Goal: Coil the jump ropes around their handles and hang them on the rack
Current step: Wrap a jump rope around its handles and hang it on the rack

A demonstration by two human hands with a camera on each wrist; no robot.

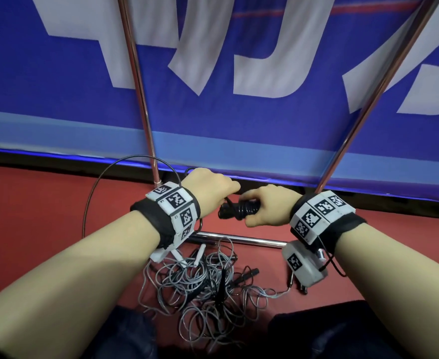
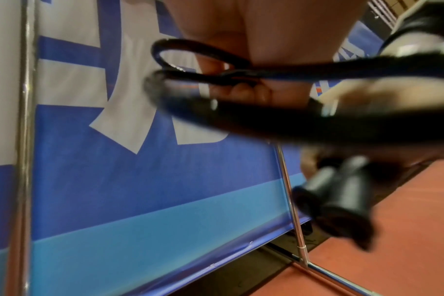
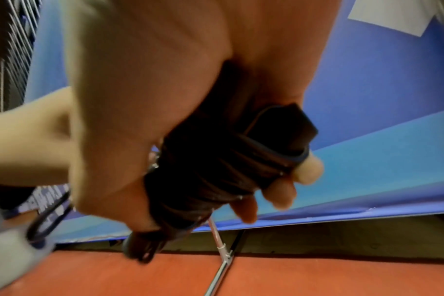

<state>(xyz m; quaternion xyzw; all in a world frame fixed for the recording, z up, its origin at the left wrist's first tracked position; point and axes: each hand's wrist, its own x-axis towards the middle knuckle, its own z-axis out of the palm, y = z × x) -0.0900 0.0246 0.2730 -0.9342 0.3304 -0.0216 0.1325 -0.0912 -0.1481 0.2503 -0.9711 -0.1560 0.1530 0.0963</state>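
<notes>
Blue banner [image 1: 239, 120] fills the background, red floor [image 1: 44, 203] below it. Chrome rack [image 1: 239, 239] stands in front: two slanted uprights and a low crossbar near the floor; the hanging bar at the top is out of view.

Tangled pile of grey ropes [image 1: 200, 288] lies on the floor just this side of the crossbar, with white and black handles mixed in. None of that is coiled yet, so most of the task looks undone.

Black jump rope [image 1: 239, 209] is in work, held above the crossbar between both hands. Right hand [image 1: 267, 209] is closed round the paired handles and the turns already wound on them. Left hand [image 1: 210, 189] is curled, pinching the free strand next to the bundle. A long loose loop [image 1: 104, 182] of that strand arcs out left over the floor and round the left upright.

Risks, as I judge them:
- The loose loop may snag on the left upright or the crossbar as it gets pulled in, jerking the bundle.
- Slack at the left hand would let the turns loosen or slide off the handle ends; the right fingers [image 3: 279, 194] cover only part of the wrap.
- The tail end needs tucking, or the coil unwinds once hung.
- The trailing strand could drag into the grey pile and tangle.
</notes>
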